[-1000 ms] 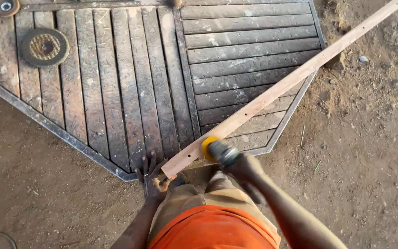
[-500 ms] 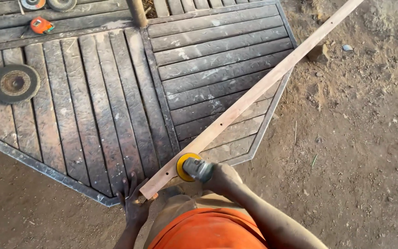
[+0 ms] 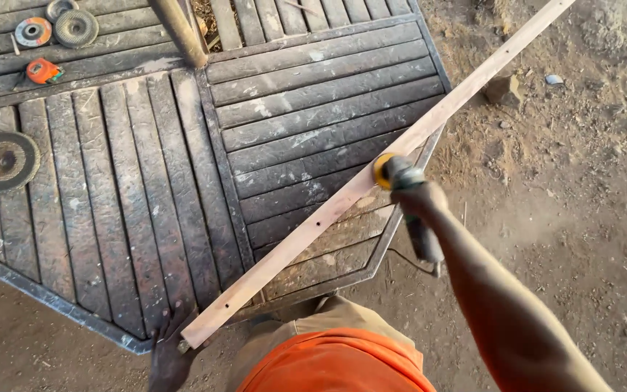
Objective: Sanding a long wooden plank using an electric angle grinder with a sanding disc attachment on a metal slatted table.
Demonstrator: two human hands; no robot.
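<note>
No packages, labels, signs, screens.

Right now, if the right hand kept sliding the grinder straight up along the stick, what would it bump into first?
Nothing, it seems: from the right hand the wooden strip runs bare to the picture's edge. Depth is hard to judge.

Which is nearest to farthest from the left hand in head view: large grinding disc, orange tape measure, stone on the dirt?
From the left hand:
1. Large grinding disc, far left on the panel.
2. Orange tape measure, upper left.
3. Stone, upper right, on the dirt past the wooden strip.
</note>
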